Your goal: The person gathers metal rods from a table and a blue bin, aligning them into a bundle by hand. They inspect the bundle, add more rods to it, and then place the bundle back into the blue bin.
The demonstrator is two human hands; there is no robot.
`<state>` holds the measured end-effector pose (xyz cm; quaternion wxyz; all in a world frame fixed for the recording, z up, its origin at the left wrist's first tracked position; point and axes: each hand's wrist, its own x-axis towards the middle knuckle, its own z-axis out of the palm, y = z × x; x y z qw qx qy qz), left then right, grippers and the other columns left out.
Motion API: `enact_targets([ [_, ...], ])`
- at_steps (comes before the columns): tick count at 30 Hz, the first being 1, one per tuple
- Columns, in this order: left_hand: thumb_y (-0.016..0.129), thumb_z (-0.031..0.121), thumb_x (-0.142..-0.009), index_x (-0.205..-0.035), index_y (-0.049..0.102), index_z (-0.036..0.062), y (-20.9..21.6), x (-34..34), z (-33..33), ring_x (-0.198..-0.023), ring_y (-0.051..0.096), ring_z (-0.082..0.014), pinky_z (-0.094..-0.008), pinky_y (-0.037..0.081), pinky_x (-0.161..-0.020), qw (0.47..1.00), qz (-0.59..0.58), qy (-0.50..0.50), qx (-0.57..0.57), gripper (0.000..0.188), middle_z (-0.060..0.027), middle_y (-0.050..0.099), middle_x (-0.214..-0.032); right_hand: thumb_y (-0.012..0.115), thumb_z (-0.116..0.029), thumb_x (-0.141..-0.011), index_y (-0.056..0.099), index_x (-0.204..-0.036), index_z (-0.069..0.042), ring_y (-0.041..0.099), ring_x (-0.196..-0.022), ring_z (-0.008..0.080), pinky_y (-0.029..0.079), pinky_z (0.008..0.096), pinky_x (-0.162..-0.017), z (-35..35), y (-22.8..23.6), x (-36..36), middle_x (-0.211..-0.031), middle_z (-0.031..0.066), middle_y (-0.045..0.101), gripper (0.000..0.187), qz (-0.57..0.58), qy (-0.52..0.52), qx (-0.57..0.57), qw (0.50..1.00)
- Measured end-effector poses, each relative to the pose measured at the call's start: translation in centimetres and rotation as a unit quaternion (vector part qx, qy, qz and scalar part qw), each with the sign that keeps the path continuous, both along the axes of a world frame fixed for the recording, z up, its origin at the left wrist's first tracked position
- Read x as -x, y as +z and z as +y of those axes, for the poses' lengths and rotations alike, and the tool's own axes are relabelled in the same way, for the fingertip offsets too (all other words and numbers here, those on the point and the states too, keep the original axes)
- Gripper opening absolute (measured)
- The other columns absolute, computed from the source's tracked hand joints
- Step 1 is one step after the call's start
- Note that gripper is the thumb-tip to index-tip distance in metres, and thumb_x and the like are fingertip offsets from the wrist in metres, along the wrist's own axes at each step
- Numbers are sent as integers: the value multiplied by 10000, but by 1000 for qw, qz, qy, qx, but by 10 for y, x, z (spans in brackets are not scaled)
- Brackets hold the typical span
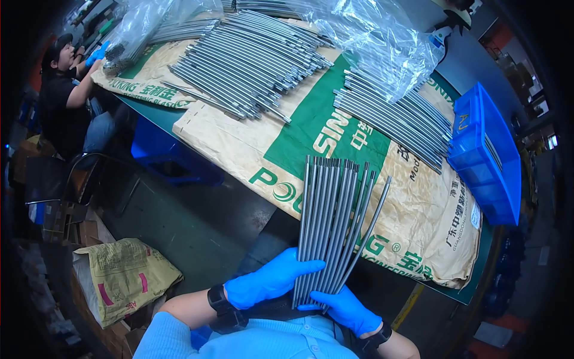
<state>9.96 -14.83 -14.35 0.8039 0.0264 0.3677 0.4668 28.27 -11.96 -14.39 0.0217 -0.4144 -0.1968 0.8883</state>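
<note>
One blue-gloved left hand (272, 278) and a blue-gloved right hand (350, 308) clasp the lower part of a fanned bundle of slim grey metal rods (326, 221) before brown-and-green paper sheeting (224, 140), and even squeezing should best steady that splayed bundle.

Forearms (191, 308) angle inward — the gloved left hand (269, 280) sits higher, the gloved right hand (351, 310) lower, both curled in a grip.

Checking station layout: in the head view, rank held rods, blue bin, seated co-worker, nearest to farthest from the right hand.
From the right hand:
1. Held rods: in its grip.
2. Blue bin: ahead, right.
3. Seated co-worker: far left.
</note>
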Motion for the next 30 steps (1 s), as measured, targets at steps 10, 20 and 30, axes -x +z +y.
enact_targets([
  [10,609,95,-841,-1209,498,-3,2,0,0,-1031,577,-230,-363,457,-908,1000,-8,-3,-8,397,-131,571,-1158,582,-2,-831,395,-1291,-14,562,-1051,276,497,409,-881,1,4,-4,-1196,154,518,497,37,29,3,999],
  [20,591,116,-854,-1208,495,-16,4,1,-2,-1022,568,-212,-338,448,-900,1000,-1,0,-12,390,-125,571,-1139,560,44,-825,398,-1281,10,556,-1055,264,481,411,-914,0,4,-3,-1205,152,518,484,15,7,31,999],
  [30,584,99,-856,-1217,484,-13,3,1,0,-1030,566,-219,-351,450,-904,1000,-10,-2,-9,391,-133,568,-1142,582,7,-831,417,-1273,9,558,-1054,231,484,359,-905,0,-1,-5,-1178,142,543,472,-5,15,3,1000],
])
